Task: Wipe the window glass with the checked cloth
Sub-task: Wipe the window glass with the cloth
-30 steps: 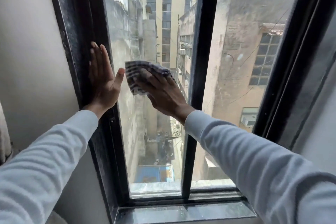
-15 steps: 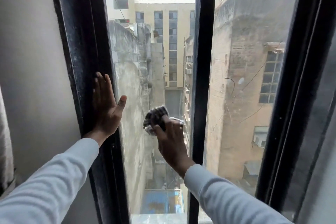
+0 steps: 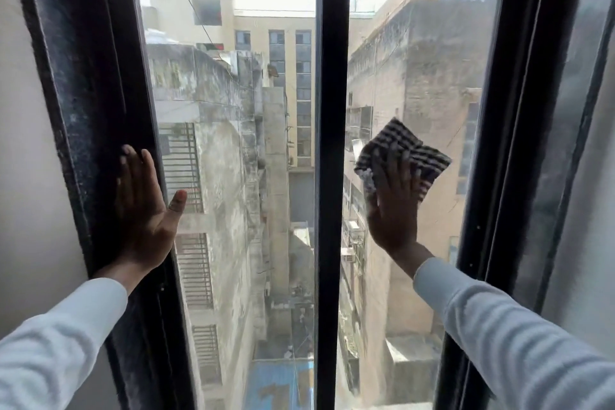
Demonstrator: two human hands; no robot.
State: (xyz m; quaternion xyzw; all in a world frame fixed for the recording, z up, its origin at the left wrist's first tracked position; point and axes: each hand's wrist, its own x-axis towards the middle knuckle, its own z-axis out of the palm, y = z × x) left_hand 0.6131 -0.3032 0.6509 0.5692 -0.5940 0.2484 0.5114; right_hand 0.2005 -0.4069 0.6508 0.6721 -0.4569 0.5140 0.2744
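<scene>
Right pane, mid-height: the right hand (image 3: 392, 206) is pressing the checked cloth (image 3: 404, 151) flat to the window glass (image 3: 416, 76), fingers spread over it.
Change: the cloth is now working right of the centre mullion (image 3: 329, 176), having crossed from the left pane.
Left hand (image 3: 143, 210): staying open, bracing on the frame's left edge (image 3: 86, 110), holding nothing.
Meaning: wiping is likely moving on to the second pane.

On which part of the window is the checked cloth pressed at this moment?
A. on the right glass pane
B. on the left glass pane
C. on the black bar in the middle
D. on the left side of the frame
A: the right hand presses the checked cloth flat on the right glass pane, to the right of the middle bar; the left hand rests on the left frame.
</scene>
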